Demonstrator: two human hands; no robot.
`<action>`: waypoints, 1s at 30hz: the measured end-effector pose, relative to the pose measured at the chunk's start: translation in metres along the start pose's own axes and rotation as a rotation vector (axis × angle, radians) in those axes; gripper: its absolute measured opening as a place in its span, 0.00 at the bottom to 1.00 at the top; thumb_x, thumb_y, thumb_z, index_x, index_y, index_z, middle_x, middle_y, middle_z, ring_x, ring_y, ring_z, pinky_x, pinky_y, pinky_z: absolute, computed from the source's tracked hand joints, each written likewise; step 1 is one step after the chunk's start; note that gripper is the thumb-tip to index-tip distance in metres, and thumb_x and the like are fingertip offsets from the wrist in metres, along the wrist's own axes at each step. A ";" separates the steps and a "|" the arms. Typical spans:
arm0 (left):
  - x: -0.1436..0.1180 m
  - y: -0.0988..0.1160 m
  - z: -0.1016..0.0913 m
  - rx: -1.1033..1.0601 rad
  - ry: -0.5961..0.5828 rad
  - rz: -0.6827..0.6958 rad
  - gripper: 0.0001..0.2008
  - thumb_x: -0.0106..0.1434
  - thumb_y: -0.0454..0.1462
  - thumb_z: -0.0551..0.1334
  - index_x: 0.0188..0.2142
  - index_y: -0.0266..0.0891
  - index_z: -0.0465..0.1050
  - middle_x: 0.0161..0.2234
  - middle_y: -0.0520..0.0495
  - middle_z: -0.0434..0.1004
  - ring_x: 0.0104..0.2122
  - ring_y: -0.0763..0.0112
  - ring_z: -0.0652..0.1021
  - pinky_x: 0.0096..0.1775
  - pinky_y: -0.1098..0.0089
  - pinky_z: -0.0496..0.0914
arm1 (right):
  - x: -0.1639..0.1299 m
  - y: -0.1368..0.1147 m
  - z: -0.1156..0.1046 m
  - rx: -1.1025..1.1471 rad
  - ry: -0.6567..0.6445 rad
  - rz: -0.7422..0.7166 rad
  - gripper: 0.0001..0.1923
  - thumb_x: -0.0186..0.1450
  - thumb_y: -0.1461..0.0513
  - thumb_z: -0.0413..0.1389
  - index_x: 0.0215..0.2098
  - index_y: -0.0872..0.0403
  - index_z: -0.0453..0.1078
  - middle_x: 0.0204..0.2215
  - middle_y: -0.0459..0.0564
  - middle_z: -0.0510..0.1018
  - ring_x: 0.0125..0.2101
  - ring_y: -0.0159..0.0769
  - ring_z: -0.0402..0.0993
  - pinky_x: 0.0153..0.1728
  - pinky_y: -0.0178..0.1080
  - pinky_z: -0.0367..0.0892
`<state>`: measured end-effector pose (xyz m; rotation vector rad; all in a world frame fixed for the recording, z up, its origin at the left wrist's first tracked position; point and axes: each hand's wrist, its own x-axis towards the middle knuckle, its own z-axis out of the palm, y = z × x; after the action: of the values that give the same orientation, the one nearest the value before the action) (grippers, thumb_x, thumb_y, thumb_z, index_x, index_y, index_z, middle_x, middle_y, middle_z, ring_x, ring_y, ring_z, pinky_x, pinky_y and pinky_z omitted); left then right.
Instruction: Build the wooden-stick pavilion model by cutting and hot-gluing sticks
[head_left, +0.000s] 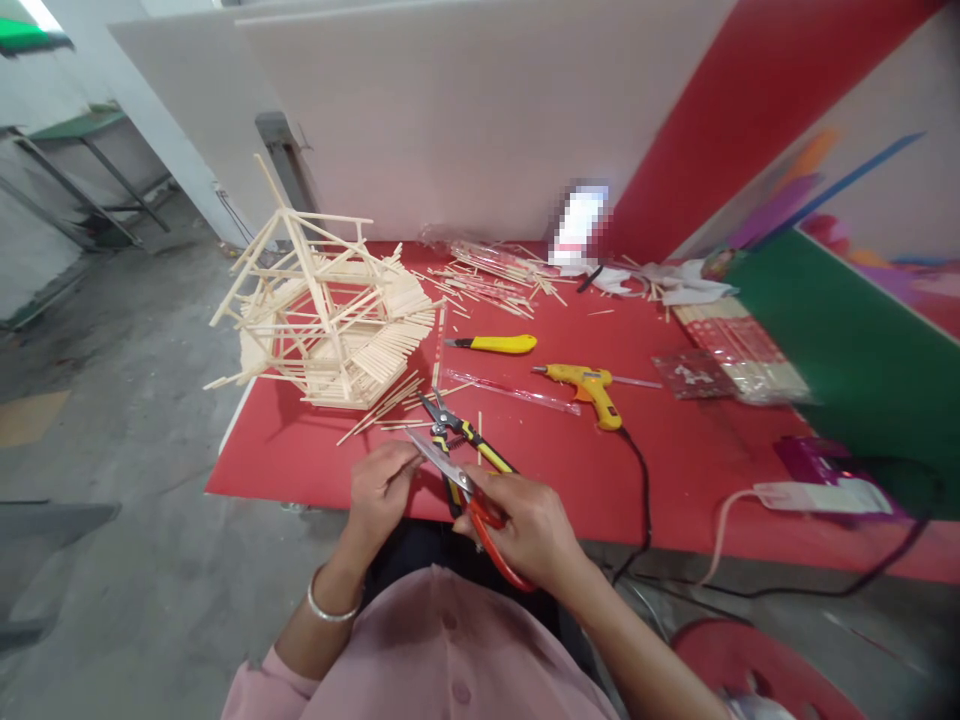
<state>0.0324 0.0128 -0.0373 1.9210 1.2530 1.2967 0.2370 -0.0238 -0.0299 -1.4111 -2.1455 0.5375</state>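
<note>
A: What does the person hold?

B: The right hand [529, 525] is closed around the red handles of the scissors [457, 485]. The blades are grey metal, they are slightly open and they point up and to the left, above the near edge of the red table [675, 470]. The left hand [379, 490] has its fingers pressed together on a thin wooden stick [405, 464], which meets the blades. The stick is pale and very small, so its length is hard to tell.

A: What is just beside the hands?

B: The pliers [461, 432] with yellow and black handles lie on the table just behind the scissors. Further back there is the yellow glue gun [589, 388], and its black cable goes over the near edge. A yellow utility knife [495, 344] lies behind.

A: Is there free room on the table?

B: The red surface is bare near the front left corner and between the glue gun and the white power strip [814, 494] on the right. The stick house [330, 315] stands at the left edge, and part of it hangs over the edge.

A: Any containers?

B: A clear plastic bag [690, 372] lies on the right; its content is too blurred to tell. Loose sticks [491, 280] are spread at the back.
</note>
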 end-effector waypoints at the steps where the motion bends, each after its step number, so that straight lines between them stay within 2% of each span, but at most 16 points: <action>1: 0.000 0.000 0.000 0.006 0.007 0.000 0.10 0.63 0.33 0.58 0.32 0.39 0.78 0.29 0.46 0.80 0.29 0.69 0.78 0.33 0.71 0.72 | 0.001 0.000 -0.001 0.028 -0.012 -0.002 0.26 0.61 0.48 0.58 0.54 0.50 0.68 0.26 0.48 0.77 0.28 0.35 0.72 0.30 0.34 0.63; 5: 0.001 0.000 0.001 0.026 0.026 0.003 0.10 0.63 0.34 0.58 0.31 0.39 0.79 0.28 0.46 0.80 0.29 0.69 0.78 0.34 0.71 0.73 | 0.003 0.001 -0.003 0.066 -0.023 0.008 0.29 0.59 0.48 0.59 0.56 0.50 0.66 0.34 0.52 0.78 0.34 0.39 0.72 0.35 0.38 0.66; 10: 0.000 0.000 0.000 -0.029 -0.003 -0.020 0.10 0.64 0.33 0.58 0.32 0.39 0.78 0.30 0.46 0.81 0.31 0.69 0.78 0.36 0.70 0.72 | 0.003 0.003 0.000 0.037 -0.021 0.005 0.31 0.60 0.46 0.58 0.56 0.52 0.66 0.32 0.52 0.77 0.34 0.40 0.72 0.34 0.38 0.66; 15: 0.000 0.000 0.000 -0.031 0.002 -0.019 0.10 0.63 0.31 0.57 0.30 0.39 0.77 0.30 0.46 0.80 0.31 0.69 0.79 0.35 0.71 0.72 | 0.003 0.004 0.003 0.028 0.012 -0.016 0.32 0.59 0.46 0.59 0.57 0.52 0.65 0.34 0.53 0.76 0.35 0.40 0.71 0.36 0.39 0.67; 25: 0.004 -0.003 0.003 -0.014 0.018 0.058 0.08 0.63 0.31 0.60 0.34 0.40 0.79 0.31 0.47 0.81 0.32 0.70 0.80 0.36 0.72 0.73 | 0.000 0.005 0.004 -0.001 -0.008 0.054 0.24 0.62 0.49 0.57 0.53 0.50 0.69 0.27 0.48 0.78 0.30 0.36 0.73 0.31 0.34 0.64; 30: 0.004 -0.004 0.002 -0.015 0.032 0.091 0.09 0.62 0.29 0.59 0.33 0.37 0.78 0.30 0.47 0.81 0.32 0.71 0.80 0.36 0.73 0.73 | 0.003 0.004 0.002 0.019 -0.029 0.020 0.31 0.59 0.48 0.60 0.57 0.51 0.66 0.34 0.52 0.78 0.34 0.39 0.72 0.34 0.38 0.67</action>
<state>0.0332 0.0184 -0.0396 1.9742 1.1795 1.3836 0.2379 -0.0191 -0.0331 -1.4243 -2.1453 0.5883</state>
